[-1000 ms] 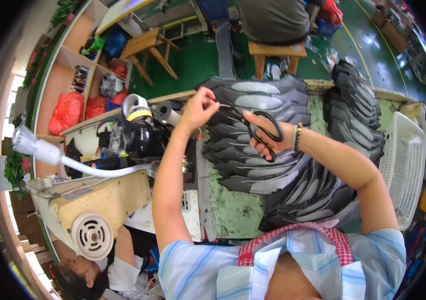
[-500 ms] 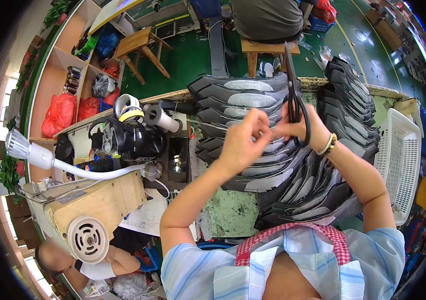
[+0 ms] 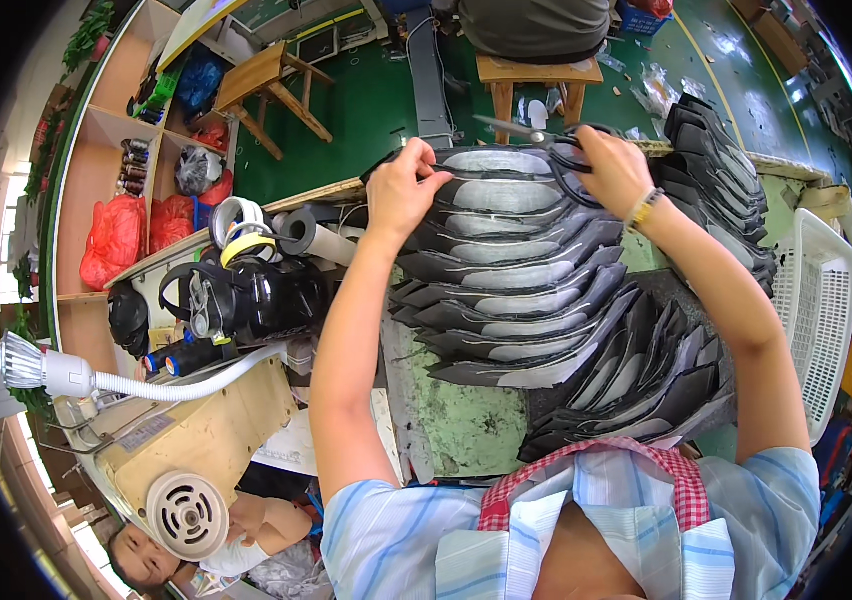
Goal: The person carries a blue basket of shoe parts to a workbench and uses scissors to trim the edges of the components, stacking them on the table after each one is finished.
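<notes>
In front of me lies a long overlapping stack of flat black pieces with pale grey oval panels (image 3: 521,275). At the far left corner of this stack, my left hand (image 3: 406,192) pinches the edge of the farthest piece between thumb and fingers. My right hand (image 3: 613,170) grips the handles of a pair of black scissors (image 3: 526,130) above the far right corner. The scissor blades point left across the far edge of the stack. Another fanned heap of such pieces (image 3: 631,375) lies nearer on the right, and a third pile (image 3: 711,185) stands farther right.
A white plastic basket (image 3: 818,320) stands at the right edge. To the left are a black machine (image 3: 276,290), a lamp on a white flexible neck (image 3: 31,362) and a machine handwheel (image 3: 188,515). One person sits at lower left, another on a stool (image 3: 538,72) beyond the table.
My hands have parted from near each other above the stack's middle and moved to its far corners. The scissors have turned from upright to pointing left. My left fingers now hold a piece's edge.
</notes>
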Available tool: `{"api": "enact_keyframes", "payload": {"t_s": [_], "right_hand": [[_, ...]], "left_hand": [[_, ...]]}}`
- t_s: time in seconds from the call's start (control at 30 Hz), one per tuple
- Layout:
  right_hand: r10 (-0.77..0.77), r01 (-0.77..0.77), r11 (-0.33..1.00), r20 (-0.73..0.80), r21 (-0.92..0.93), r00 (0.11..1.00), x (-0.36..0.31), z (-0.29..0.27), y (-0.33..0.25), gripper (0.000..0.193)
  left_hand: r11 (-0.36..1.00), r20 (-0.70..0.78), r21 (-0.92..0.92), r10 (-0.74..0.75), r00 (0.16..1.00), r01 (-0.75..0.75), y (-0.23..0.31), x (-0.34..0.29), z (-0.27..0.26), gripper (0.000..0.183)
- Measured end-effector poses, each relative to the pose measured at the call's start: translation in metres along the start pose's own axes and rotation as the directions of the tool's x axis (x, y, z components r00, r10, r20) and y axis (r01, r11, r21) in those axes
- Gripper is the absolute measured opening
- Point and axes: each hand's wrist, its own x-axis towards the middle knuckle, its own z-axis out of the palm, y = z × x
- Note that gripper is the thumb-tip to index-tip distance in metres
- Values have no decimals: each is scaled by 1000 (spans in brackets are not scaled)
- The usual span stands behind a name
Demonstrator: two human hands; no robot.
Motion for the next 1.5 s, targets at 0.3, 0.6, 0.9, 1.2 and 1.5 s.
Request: {"api": "enact_keyframes", "payload": {"t_s": [0.3, 0.6, 0.9, 1.2, 1.5], "right_hand": [[-251, -978, 123, 959, 170, 135, -5, -35, -88, 91], [-51, -885, 182, 903, 429, 427, -15, -53, -94, 67], [122, -557, 201, 544, 806, 830, -28, -78, -57, 30], [304, -359, 793, 192, 492, 933, 25, -18, -11, 32], [330, -343, 936, 139, 84, 934, 32, 9, 8, 24]], "left_hand": [[985, 187, -105, -115, 976, 136, -4, -9, -44, 24], [943, -11, -281, -190, 982, 179, 32, -42, -29, 21], [830, 225, -529, -64, 972, 177, 145, -46, -8, 26], [907, 291, -326, -172, 941, 267, 20, 16, -38, 24], [965, -37, 246, -83, 996, 90, 3, 27, -14, 26]]}}
